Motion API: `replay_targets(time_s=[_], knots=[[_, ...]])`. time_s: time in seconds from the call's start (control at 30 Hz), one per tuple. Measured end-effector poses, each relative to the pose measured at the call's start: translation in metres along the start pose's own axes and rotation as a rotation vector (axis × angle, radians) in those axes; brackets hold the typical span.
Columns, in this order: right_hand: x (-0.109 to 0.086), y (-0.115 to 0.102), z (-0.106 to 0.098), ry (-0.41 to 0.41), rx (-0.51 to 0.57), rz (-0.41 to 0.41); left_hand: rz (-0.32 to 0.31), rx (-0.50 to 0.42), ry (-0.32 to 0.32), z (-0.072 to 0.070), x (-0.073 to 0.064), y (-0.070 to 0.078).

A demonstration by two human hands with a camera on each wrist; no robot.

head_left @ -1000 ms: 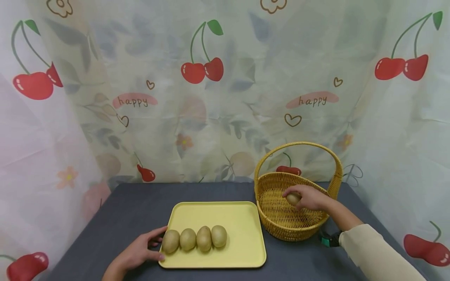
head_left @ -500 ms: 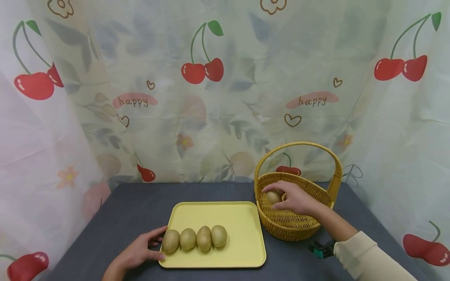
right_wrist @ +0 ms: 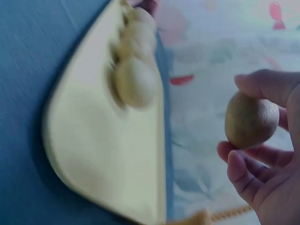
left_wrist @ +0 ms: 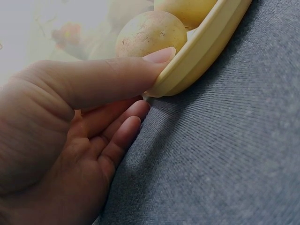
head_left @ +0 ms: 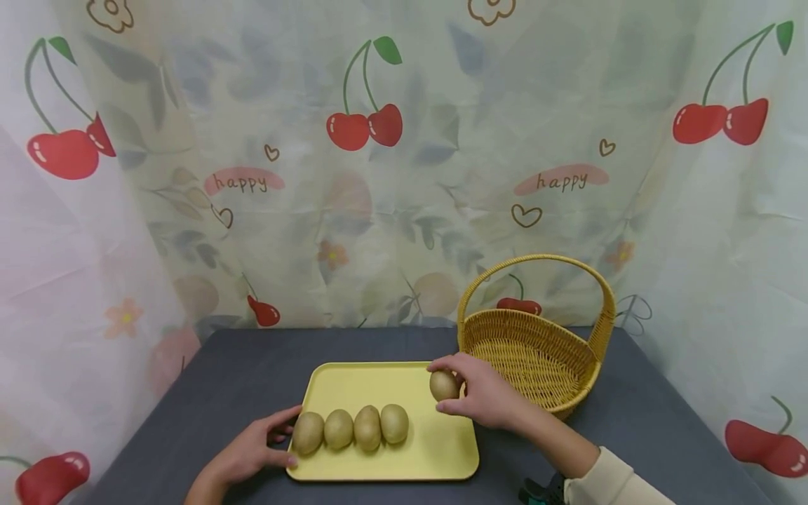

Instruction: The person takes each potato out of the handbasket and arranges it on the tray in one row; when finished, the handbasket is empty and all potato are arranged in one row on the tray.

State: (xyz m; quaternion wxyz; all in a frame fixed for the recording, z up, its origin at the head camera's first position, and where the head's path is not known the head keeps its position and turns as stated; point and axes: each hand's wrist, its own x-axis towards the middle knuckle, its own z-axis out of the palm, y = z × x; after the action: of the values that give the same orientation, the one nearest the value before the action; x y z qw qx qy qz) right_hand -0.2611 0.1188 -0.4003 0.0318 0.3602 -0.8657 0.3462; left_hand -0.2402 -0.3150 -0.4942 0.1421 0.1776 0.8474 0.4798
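In the head view my right hand (head_left: 482,393) pinches a potato (head_left: 444,386) between thumb and fingers, above the right back part of a yellow tray (head_left: 435,449). The right wrist view shows this potato (right_wrist: 251,119) with the thumb on one side and fingertips on the other. My left hand (head_left: 252,449) holds the tray's left front corner; in the left wrist view its thumb (left_wrist: 117,79) lies over the rim, the other fingers beside and below it. Several potatoes, among them a rightmost potato (head_left: 394,423), lie in a row on the tray, starting at its left edge.
A wicker basket (head_left: 536,361) with a tall arched handle stands right of the tray, partly behind my right forearm; no potato shows in its visible part. A dark cloth (head_left: 252,365) covers the table. A printed curtain (head_left: 429,231) closes off the back and sides.
My right hand has carried the potato from inside the basket leftward, over the basket's rim, to above the tray. The left hand, tray and row of potatoes have stayed in place.
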Motion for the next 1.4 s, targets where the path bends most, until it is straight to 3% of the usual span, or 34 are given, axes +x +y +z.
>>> replay_targets(time_s=[0.1, 0.4, 0.67, 1.07, 1.3, 1.4], knots=[[-0.002, -0.001, 0.019, 0.019, -0.009, 0.006, -0.002, 0.002, -0.003, 0.0, 0.0, 0.001], [-0.003, 0.014, 0.067, 0.046, -0.066, 0.171, -0.002, 0.03, 0.007, 0.001, 0.001, 0.002], [0.001, 0.027, 0.093, 0.065, -0.144, 0.22, 0.0, 0.011, -0.003, 0.002, 0.001, 0.0], [-0.005, 0.027, 0.093, 0.049, -0.153, 0.236, 0.009, 0.045, 0.006, 0.002, 0.006, 0.0], [-0.023, 0.021, 0.079, 0.067, -0.175, 0.234, 0.018, 0.033, 0.004, 0.001, 0.002, 0.001], [-0.036, 0.018, 0.068, 0.081, -0.101, 0.211, 0.02, 0.02, 0.005, 0.001, 0.0, 0.0]])
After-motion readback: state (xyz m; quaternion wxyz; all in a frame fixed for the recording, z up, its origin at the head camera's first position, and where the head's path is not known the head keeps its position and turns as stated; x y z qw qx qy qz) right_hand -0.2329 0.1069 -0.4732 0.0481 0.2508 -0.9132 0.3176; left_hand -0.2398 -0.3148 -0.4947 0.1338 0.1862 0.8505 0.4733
